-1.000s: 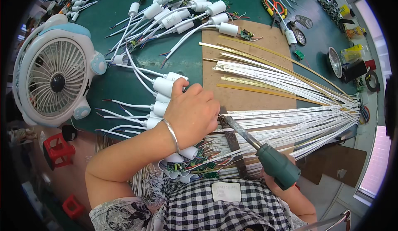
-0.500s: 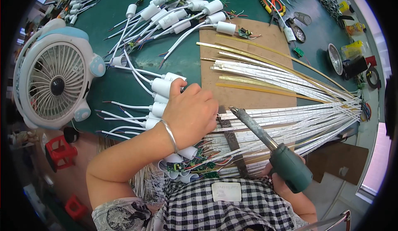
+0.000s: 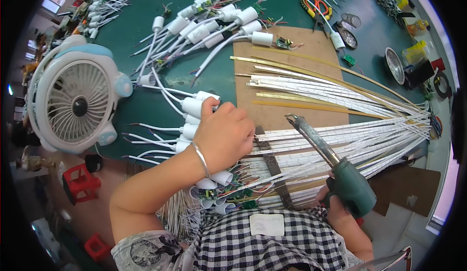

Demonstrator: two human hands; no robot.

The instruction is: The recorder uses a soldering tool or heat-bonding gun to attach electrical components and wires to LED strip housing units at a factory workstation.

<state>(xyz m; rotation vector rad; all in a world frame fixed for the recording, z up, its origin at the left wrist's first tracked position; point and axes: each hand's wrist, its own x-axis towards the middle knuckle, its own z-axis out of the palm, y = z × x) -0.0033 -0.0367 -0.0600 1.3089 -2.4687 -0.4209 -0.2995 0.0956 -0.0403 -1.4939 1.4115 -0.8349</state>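
Observation:
My left hand point(image 3: 225, 133), with a metal bangle at its wrist, is closed in a pinch beside the ends of the white LED strips point(image 3: 311, 133). Whatever its fingers hold is hidden behind them. White cylindrical driver housings point(image 3: 192, 106) with white cables lie just left of that hand. In my right hand point(image 3: 334, 204) is a soldering iron point(image 3: 351, 187) with a green body and a long metal barrel. Its tip hovers above the strips, to the right of my left hand. A dark flat bar point(image 3: 272, 166) lies across the strips.
A blue-and-white fan point(image 3: 78, 103) stands at the left. More housings point(image 3: 198, 31) with circuit boards lie at the far side. Bare yellowish strips rest on a brown board point(image 3: 292, 39). Beyond it are orange-handled pliers point(image 3: 318, 10) and a metal bowl point(image 3: 394, 66). A red stool point(image 3: 80, 181) stands below left.
The soldering iron has moved right and slightly up, its tip farther from my left hand. My left hand keeps nearly the same place and pinch. The whole view has shifted a little.

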